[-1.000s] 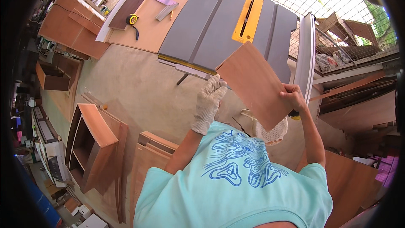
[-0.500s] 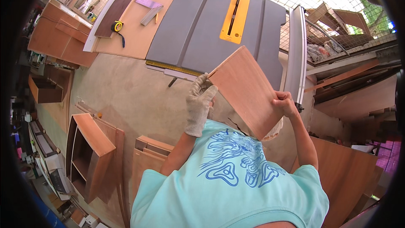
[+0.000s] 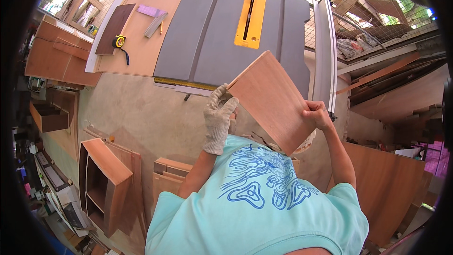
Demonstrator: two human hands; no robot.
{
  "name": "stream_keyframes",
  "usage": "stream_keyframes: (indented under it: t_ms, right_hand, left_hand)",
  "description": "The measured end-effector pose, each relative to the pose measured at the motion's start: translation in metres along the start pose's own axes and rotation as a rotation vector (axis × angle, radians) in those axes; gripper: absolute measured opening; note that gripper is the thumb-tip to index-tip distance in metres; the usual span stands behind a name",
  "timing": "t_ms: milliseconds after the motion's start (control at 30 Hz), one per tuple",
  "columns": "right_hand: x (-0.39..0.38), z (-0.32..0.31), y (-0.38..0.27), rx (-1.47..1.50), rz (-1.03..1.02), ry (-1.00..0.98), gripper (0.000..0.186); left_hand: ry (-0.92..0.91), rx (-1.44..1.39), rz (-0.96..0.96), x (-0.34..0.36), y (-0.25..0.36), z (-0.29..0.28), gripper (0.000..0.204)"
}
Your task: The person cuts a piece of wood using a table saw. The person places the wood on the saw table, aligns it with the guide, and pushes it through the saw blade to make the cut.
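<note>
While the right hand (image 3: 318, 114) pinches the board (image 3: 270, 100) at three o'clock, one-sided support risks tilting.
Left hand (image 3: 218, 120): fingers half-curled at ten o'clock, grip unclear.

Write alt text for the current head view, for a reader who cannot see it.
A bare right hand grips a brown wooden panel by its right edge, a gloved left hand at its left corner. Beyond is a gray saw table with a yellow slotted plate; on boards to its left lie a tape measure and pencil.
</note>
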State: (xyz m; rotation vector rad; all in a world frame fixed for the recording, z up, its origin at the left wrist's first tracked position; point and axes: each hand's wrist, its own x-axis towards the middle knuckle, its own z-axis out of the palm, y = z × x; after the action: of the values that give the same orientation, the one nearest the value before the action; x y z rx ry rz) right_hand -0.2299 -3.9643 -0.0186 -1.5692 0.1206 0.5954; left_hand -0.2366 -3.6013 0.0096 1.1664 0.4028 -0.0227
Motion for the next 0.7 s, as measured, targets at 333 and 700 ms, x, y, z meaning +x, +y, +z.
stream_keyframes:
  t_ms: [333,700]
  right_hand:
    - [-0.007,0.008,-0.062,-0.113,-0.098,0.170,0.047]
    - [0.010,0.046,-0.049,-1.456,-0.943,0.414,0.037]
  left_hand:
    - [-0.060,-0.035,0.048,0.040,-0.021,0.001,0.061]
    - [-0.284,-0.230,-0.144,0.033,-0.007,0.017,0.059]
